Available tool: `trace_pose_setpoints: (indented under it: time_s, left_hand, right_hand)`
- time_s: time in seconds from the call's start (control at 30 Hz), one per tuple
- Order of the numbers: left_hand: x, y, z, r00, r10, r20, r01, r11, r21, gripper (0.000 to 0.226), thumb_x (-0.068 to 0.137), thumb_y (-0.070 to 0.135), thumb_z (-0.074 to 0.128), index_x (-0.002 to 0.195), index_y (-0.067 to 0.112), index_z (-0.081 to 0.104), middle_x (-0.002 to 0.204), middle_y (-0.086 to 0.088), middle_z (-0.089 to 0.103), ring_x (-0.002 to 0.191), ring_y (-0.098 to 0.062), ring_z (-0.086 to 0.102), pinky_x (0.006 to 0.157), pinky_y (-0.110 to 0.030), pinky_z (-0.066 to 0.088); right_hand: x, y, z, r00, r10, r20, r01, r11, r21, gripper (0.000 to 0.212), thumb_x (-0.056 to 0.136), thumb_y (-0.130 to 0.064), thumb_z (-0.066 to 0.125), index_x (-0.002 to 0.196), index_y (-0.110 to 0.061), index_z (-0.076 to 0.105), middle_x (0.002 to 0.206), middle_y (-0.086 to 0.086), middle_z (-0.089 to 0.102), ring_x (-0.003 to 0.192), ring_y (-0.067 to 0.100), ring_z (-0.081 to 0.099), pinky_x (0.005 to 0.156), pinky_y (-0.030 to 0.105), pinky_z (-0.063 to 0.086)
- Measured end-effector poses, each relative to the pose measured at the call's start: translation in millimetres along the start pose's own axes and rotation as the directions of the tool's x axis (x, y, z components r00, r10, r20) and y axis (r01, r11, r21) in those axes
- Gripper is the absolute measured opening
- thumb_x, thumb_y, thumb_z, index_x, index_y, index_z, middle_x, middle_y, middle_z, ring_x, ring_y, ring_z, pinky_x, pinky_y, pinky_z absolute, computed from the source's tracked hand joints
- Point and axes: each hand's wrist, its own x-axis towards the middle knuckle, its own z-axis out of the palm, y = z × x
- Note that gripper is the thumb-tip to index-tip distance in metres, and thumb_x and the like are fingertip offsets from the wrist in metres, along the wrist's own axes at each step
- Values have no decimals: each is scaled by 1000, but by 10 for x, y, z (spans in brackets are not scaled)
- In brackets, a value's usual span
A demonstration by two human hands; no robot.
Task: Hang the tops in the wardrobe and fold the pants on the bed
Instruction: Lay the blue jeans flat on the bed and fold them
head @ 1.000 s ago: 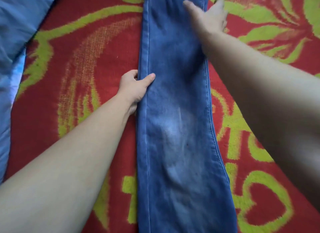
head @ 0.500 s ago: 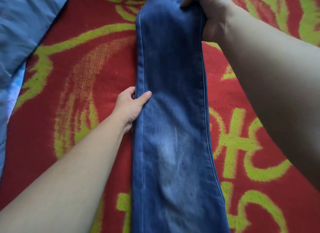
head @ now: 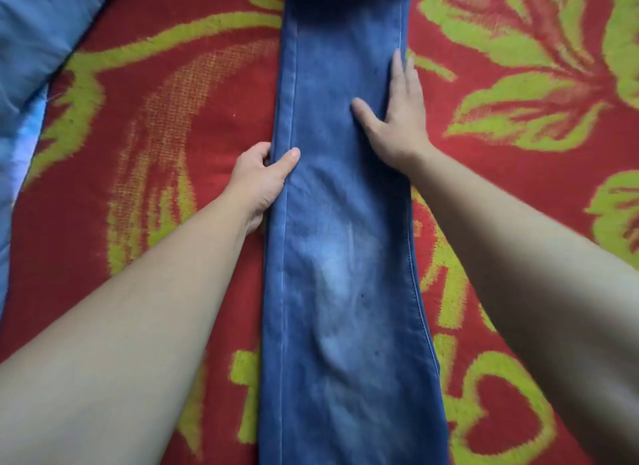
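In the head view, the blue jeans (head: 345, 257) lie flat and long on the bed, on a red blanket (head: 173, 118) with a yellow-green pattern. They run from the lower edge of the picture up to the top edge, between the two forearms. A pale, washed-out patch shows on the denim in its lower half.

The left hand (head: 259, 174) is at the left edge of the jeans, about halfway up. Its thumb lies on top of the denim and its fingers are curled under the seam, so it pinches this edge. The right hand (head: 397, 118) is released and flat. It rests palm down on the right side of the jeans, a little further up than the left hand, with straight fingers along the right seam and the thumb spread toward the middle of the cloth.

A blue cloth (head: 34, 32) lies at the top left corner, well apart from the jeans.

Half a second ago the right hand was further up and gripped the denim, which was bunched there. Now it has let go, it is nearer to the person, and the cloth lies smooth. The left hand keeps the same hold on the same edge.
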Motion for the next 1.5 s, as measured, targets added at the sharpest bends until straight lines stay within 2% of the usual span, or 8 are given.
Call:
trace_pose_setpoints:
  time_s: [0.37, 0.53, 0.8, 1.1, 1.23, 1.3, 1.37, 1.5]
  left_hand:
    - [-283, -193, -165, 988, 154, 6, -151, 963, 223, 27, 91, 22, 69, 109, 11, 52, 91, -2, 68, 71, -4, 66, 65, -19, 53]
    - [-836, -617, -358, 979, 204, -23, -158, 821, 549, 27, 86, 32, 73, 101, 17, 56, 77, 8, 59, 64, -5, 51, 66, -23, 46]
    - [-2521, -1673, -434, 992, 65, -106, 38, 651, 758, 38, 91, 42, 64, 96, 4, 58, 91, -17, 66, 86, -34, 62, 75, -39, 44]
    - [-3970, -2571, -271, 946, -102, -306, 291, 679, 674, 52, 87, 41, 68, 106, -5, 51, 112, -28, 55, 109, -43, 51, 96, -46, 39]
    - [-4204, -2673, -223, 932, -166, -323, 341, 707, 619, 58, 86, 42, 70, 114, -4, 47, 122, -25, 52, 118, -41, 47, 101, -44, 37]
    - [-4321, -2761, -270, 921, -247, -300, 381, 728, 569, 61, 86, 48, 68, 118, 1, 45, 126, -20, 53, 120, -36, 50, 99, -39, 39]
    - [-4419, -2915, -384, 907, -346, -239, 421, 746, 516, 68, 82, 57, 67, 122, 7, 47, 131, -12, 55, 122, -30, 53, 102, -38, 41]
    - [-4670, -3093, -635, 918, -382, -111, 392, 827, 403, 65, 65, 58, 80, 108, 15, 56, 115, -2, 66, 105, -18, 64, 99, -35, 48]
  right_hand:
    - [-1353, 393, 319, 999, 0, 34, 10, 956, -292, 72, 100, -60, 31, 159, -29, 3, 165, 11, -11, 152, 27, -12, 122, 42, -7]
    - [-2259, 579, 407, 995, 57, 81, -29, 951, -307, 65, 103, -55, 29, 159, -32, 5, 166, 10, -9, 152, 27, -11, 122, 45, -6]
    - [-3521, 803, 445, 980, 78, 185, 2, 918, -396, 65, 104, -45, 29, 159, -25, 0, 165, 17, -8, 152, 33, -5, 122, 51, 6]
    - [-4834, 1271, 363, 930, 37, 367, 150, 872, -466, 78, 101, -53, 35, 157, -23, -10, 164, 17, -13, 152, 37, 1, 120, 50, 16]
    - [-5230, 1418, 332, 955, 58, 291, 14, 971, -238, 81, 98, -49, 48, 159, -20, 4, 157, 16, 31, 144, 34, 27, 115, 47, 29]
    - [-5450, 1406, 359, 955, 214, 205, -213, 977, -25, 85, 93, -52, 56, 158, -19, 12, 140, 11, 49, 128, 31, 43, 106, 45, 38]
    - [-5725, 1351, 438, 885, 400, 239, -439, 887, 142, 84, 87, -62, 59, 151, -19, 26, 138, 7, 51, 128, 26, 47, 105, 41, 40]
    - [-6278, 1301, 631, 755, 523, 397, -610, 782, 131, 69, 77, -71, 66, 118, -18, 54, 117, -4, 58, 107, 15, 55, 86, 32, 43]
